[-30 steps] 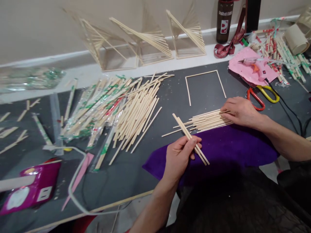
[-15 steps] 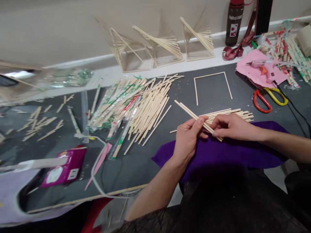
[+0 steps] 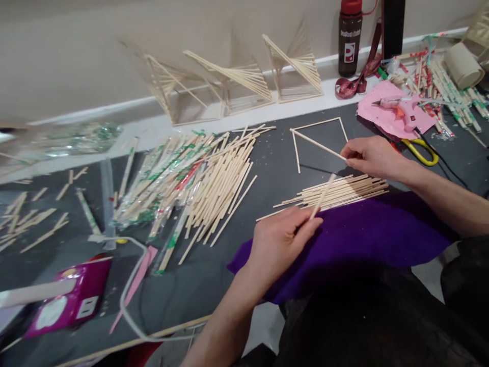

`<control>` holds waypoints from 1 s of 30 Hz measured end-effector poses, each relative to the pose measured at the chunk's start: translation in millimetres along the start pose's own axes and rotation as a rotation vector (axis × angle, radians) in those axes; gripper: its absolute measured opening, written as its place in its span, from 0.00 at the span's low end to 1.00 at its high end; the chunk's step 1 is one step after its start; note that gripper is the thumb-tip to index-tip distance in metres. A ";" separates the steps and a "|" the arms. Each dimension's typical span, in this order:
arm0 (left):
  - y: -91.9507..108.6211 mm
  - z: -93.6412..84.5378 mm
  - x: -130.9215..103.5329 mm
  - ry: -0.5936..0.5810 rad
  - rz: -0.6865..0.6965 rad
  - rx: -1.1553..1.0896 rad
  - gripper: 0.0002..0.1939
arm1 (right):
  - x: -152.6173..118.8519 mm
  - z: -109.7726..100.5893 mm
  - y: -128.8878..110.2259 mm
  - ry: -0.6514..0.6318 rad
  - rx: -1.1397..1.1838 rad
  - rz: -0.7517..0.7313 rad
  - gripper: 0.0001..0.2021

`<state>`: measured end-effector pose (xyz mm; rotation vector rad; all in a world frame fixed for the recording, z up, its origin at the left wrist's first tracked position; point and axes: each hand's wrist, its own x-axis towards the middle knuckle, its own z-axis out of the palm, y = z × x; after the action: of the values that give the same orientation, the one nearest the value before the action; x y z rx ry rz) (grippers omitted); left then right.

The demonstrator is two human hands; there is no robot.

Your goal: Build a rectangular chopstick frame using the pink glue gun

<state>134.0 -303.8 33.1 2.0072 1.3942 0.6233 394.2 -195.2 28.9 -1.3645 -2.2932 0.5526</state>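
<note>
Between the thumb and fingers of my right hand (image 3: pixel 369 155) is one end of a wooden chopstick (image 3: pixel 317 143). Its far end points at the upper left corner of a three-sided chopstick frame (image 3: pixel 315 123) on the dark table; whether they touch I cannot tell. My left hand (image 3: pixel 284 237) pinches another chopstick (image 3: pixel 324 195), tilted upward, over the near edge of the table. Beneath and beside it lies a bundle of loose chopsticks (image 3: pixel 353 191). A purple cloth (image 3: pixel 367 234) spreads below both hands.
Wrapped and bare chopsticks (image 3: pixel 221 188) lie in a heap to the left. A pink glue gun (image 3: pixel 401 108) rests on pink paper beside yellow-handled scissors (image 3: pixel 424 153). Twisted chopstick structures (image 3: pixel 244 76) and a dark bottle (image 3: pixel 349 46) stand along the wall.
My hands have moved apart, each with a chopstick from the pair held together before. The right hand has gone forward to the frame. The view has shifted rightward.
</note>
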 end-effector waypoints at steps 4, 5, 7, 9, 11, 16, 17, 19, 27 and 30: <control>-0.2 11.6 4.8 -0.263 0.099 0.237 0.12 | 17.3 9.4 5.1 -0.041 0.243 0.134 0.07; -0.9 14.4 7.2 -0.292 0.100 0.231 0.12 | 19.7 11.5 4.9 -0.056 0.318 0.163 0.07; -2.9 16.2 14.5 -0.267 0.087 0.145 0.12 | 21.3 14.5 2.5 -0.069 0.450 0.194 0.06; -5.8 13.4 26.6 -0.145 0.004 -0.037 0.13 | 19.5 15.8 -3.1 -0.069 0.544 0.182 0.07; -9.3 9.2 43.8 0.010 -0.161 -0.302 0.15 | 15.8 16.7 -11.3 -0.072 0.601 0.138 0.08; -13.0 11.5 85.8 0.182 -0.377 -0.918 0.19 | 8.5 23.8 -30.9 -0.102 0.584 0.019 0.09; -12.6 13.2 90.8 0.189 -0.383 -0.966 0.18 | 7.9 25.6 -32.7 -0.094 0.557 0.008 0.09; -12.7 13.9 97.9 0.204 -0.401 -1.008 0.16 | 7.0 28.6 -33.6 -0.063 0.476 -0.005 0.09; -48.8 -21.9 136.8 0.254 -0.518 -0.712 0.05 | -7.7 41.0 -21.4 0.062 -0.146 -0.326 0.14; -63.6 -23.1 149.3 0.224 -0.567 -0.586 0.02 | -13.1 51.8 -21.9 -0.015 -0.239 -0.444 0.14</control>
<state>126.7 -141.7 9.6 1.0491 1.5831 0.8775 356.4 -223.0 -4.8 -0.8942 -2.6282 0.1493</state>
